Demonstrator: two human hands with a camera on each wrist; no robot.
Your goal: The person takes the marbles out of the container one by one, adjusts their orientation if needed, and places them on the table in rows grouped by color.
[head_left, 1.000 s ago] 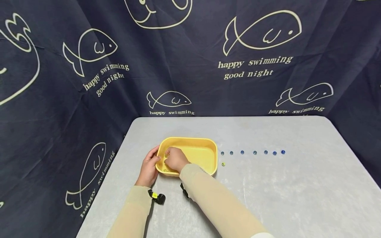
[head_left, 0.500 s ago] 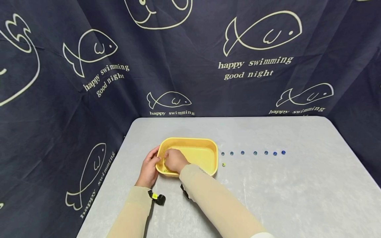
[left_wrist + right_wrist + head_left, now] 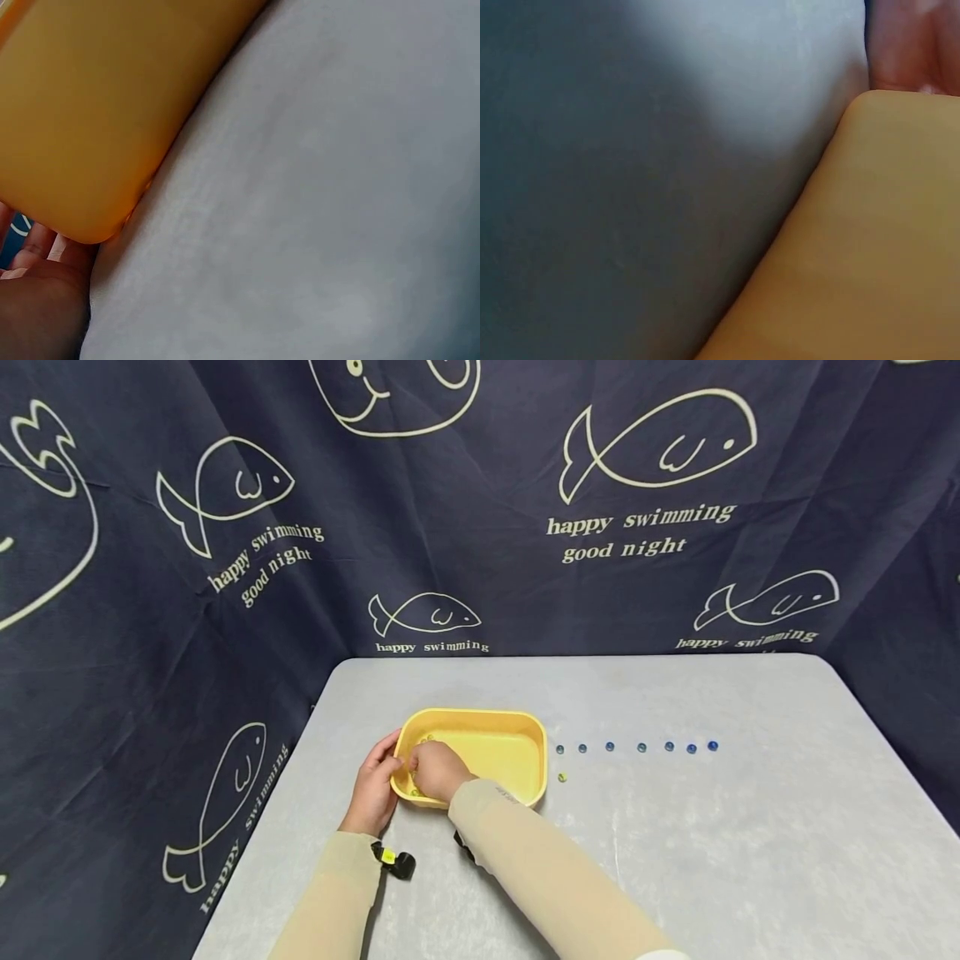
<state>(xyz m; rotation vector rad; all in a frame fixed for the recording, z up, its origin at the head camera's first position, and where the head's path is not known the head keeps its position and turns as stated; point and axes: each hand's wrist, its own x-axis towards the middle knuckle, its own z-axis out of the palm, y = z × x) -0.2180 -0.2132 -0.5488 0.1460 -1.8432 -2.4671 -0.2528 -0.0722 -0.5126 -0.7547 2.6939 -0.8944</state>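
A yellow rectangular box (image 3: 513,760) stands on the grey table. My left hand (image 3: 373,789) grips its left end, thumb at the rim and fingers along the outside wall; the left wrist view shows those fingers (image 3: 45,247) against the box's corner. My right hand (image 3: 441,772) reaches down inside the left part of the box with bent fingers. Yellow-green marbles (image 3: 416,792) lie around it at the box's left end. The right fingertips are hidden, so I cannot tell if they pinch a marble. The right wrist view has only the box's outer wall (image 3: 870,247) and part of the left hand.
Right of the box, several blue marbles (image 3: 641,747) form a spaced row across the table (image 3: 750,843). A single yellow-green marble (image 3: 562,777) sits below the row's left end. Behind the table hangs a dark blue fish-print curtain (image 3: 525,593).
My right hand has shifted slightly left and down inside the box, and marbles near it show in different spots. The left hand keeps its grip; marbles on the table stay put.
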